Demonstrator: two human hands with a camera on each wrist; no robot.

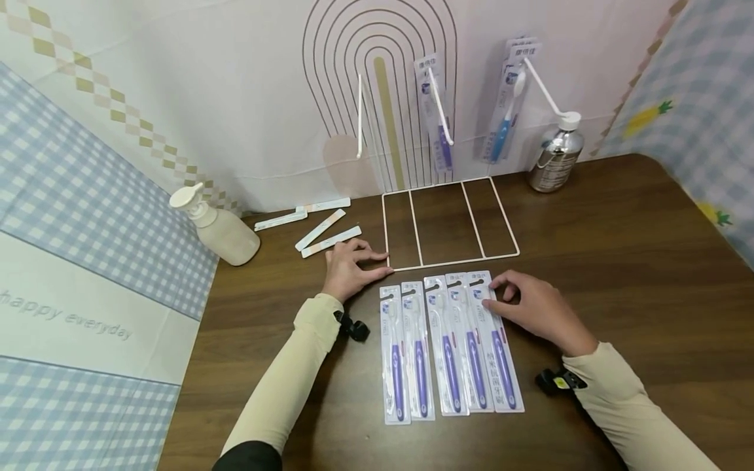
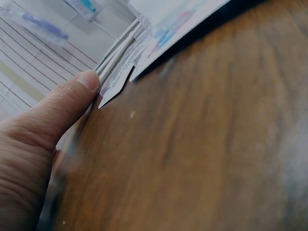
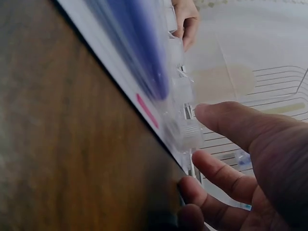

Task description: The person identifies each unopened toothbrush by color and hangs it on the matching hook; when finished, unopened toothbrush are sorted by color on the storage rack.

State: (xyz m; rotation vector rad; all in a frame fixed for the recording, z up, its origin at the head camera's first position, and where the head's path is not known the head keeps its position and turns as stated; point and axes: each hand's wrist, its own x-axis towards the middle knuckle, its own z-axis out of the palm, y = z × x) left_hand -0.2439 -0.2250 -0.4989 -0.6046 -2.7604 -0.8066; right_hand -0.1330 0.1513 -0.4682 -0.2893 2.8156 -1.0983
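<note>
My left hand [image 1: 349,267] is at the near left corner of a white wire frame [image 1: 450,263] that lies on the table. Its thumb and index fingertips touch that corner; in the left wrist view the thumb [image 2: 72,103] meets the white wire. Several packaged toothbrushes [image 1: 449,347] with purple handles lie side by side in front of the frame. My right hand [image 1: 538,307] rests at the upper right edge of the rightmost toothbrush package [image 1: 501,353]. In the right wrist view, a gap shows between its thumb [image 3: 226,118] and fingers.
Several narrow paper-wrapped strips [image 1: 321,229] lie left of the frame. A pump bottle [image 1: 226,235] stands at the left and a silver bottle [image 1: 556,160] at the back right. Packaged toothbrushes hang on two white hooks [image 1: 440,108]; a third hook [image 1: 360,118] is bare.
</note>
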